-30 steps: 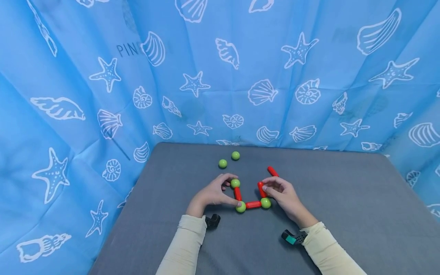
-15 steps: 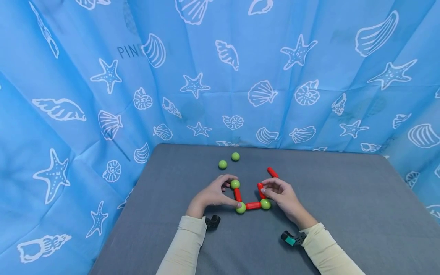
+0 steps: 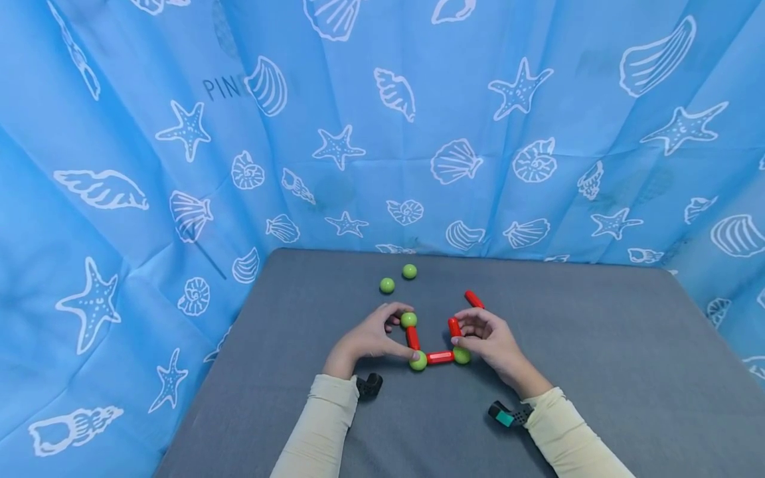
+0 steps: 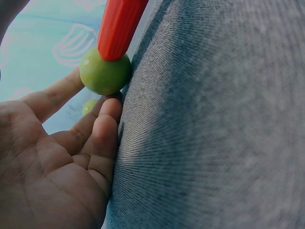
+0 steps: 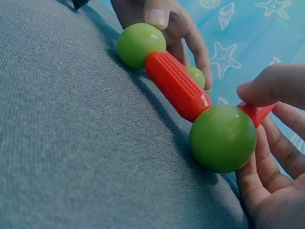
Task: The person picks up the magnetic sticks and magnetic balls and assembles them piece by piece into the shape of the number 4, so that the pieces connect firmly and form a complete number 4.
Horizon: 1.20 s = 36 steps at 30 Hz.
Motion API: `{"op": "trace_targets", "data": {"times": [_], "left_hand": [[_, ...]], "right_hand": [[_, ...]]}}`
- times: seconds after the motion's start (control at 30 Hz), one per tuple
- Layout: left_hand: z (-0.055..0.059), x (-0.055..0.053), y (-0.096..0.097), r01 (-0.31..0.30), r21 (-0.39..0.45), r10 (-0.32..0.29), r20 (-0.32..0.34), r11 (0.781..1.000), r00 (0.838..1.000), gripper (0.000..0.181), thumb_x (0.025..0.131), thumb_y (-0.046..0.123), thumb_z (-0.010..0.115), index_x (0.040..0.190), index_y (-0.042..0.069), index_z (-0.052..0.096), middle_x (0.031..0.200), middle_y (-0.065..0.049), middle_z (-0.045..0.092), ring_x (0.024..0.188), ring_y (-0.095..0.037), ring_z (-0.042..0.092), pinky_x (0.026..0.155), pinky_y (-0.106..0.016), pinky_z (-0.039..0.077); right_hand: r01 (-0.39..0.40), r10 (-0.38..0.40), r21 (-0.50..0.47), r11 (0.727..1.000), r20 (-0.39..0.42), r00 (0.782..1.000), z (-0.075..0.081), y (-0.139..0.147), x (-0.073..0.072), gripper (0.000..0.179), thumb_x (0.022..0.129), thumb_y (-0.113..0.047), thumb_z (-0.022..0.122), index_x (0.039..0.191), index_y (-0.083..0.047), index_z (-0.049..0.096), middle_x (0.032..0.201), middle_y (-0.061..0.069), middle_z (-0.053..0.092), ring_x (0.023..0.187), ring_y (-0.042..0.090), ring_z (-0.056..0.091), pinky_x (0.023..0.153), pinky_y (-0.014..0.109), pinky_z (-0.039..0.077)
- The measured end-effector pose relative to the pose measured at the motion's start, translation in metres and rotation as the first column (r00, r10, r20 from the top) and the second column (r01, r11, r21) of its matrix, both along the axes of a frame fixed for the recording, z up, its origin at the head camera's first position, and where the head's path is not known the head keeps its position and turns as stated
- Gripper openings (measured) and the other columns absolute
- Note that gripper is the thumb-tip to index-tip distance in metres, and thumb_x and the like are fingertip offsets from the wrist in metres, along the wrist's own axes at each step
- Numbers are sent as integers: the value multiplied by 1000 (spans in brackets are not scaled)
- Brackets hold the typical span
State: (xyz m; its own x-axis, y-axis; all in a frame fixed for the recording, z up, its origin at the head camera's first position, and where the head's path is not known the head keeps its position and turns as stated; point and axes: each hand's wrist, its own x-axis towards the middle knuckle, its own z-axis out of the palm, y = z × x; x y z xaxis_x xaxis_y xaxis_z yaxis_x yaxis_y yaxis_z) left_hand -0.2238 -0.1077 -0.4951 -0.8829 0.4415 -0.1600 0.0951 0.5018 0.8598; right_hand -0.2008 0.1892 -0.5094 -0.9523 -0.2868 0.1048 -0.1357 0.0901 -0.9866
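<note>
Three red rods and three green balls form a U on the table. My left hand (image 3: 370, 335) spans the left side, its thumb on the near-left ball (image 3: 418, 361) and its index finger at the far-left ball (image 3: 409, 320); a red rod (image 3: 413, 338) joins these two. Along the front, another rod (image 5: 176, 86) runs to the near-right ball (image 5: 223, 138). With thumb and fingers, my right hand (image 3: 493, 342) pinches the right-hand rod (image 3: 454, 326), whose lower end meets that ball. The right thumb (image 5: 271, 86) partly covers this rod in the right wrist view.
Two loose green balls, one nearer (image 3: 387, 285) and one farther (image 3: 409, 271), lie behind the left hand. Beyond the right hand is a loose red rod (image 3: 474, 299). The grey table (image 3: 597, 345) backs onto a blue shell-patterned curtain (image 3: 370, 186).
The right thumb has slid down the right-hand rod towards the near-right ball, and the rod's tilt has shifted slightly. My left hand keeps its place.
</note>
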Motion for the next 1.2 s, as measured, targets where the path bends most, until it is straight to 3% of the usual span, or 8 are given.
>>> {"op": "trace_targets", "data": {"times": [0.2, 0.63, 0.97, 1.2], "left_hand": [[0, 0, 0, -7, -2, 7, 6, 1000, 1000, 83, 77, 39, 96, 149, 30, 56, 144, 2, 54, 127, -19, 51, 108, -44, 49], [0, 0, -1, 1, 0, -1, 12, 1000, 1000, 84, 77, 39, 96, 150, 31, 55, 145, 3, 53, 128, -19, 51, 109, -44, 48], [0, -1, -1, 2, -1, -2, 12, 1000, 1000, 85, 77, 39, 96, 150, 30, 55, 145, 3, 53, 128, -19, 51, 109, -45, 48], [-1, -2, 0, 2, 1, -2, 7, 1000, 1000, 84, 77, 39, 96, 150, 29, 56, 145, 3, 54, 128, -19, 52, 109, -45, 48]], "right_hand": [[-2, 2, -14, 1000, -10, 1000, -1, 1, 0, 44, 89, 5, 80, 129, 8, 62, 110, 8, 67, 93, 14, 68, 84, 22, 60], [-3, 3, 8, 1000, -27, 1000, 1, -1, 1, 36, 96, 1, 74, 129, 8, 62, 113, 11, 66, 95, 14, 66, 83, 22, 59], [17, -18, 34, 999, 35, 999, 2, -1, 1, 34, 101, -8, 71, 131, 6, 62, 118, 18, 64, 98, 13, 66, 84, 23, 60], [10, -12, 32, 999, 56, 998, 3, -1, 1, 34, 103, -9, 69, 132, 6, 61, 119, 16, 65, 99, 13, 66, 85, 24, 61]]}}
